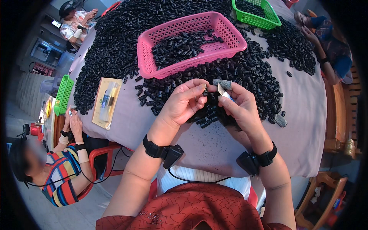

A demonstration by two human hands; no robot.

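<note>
My left hand is closed in a pinch, with a small black plastic part between its thumb and fingers, mostly hidden by them. Close beside it, my right hand is closed on a small pale blade, whose tip points toward the black part. A grey fabric finger cover sits on one right fingertip. Both hands hover over the near edge of a large heap of black plastic parts. Dark crumbs lie scattered on the cloth below.
A pink basket holding black parts stands beyond my hands. Green baskets are at far right and left. On the lilac tablecloth lie a yellow booklet and a grey finger cover. Other people sit around the table.
</note>
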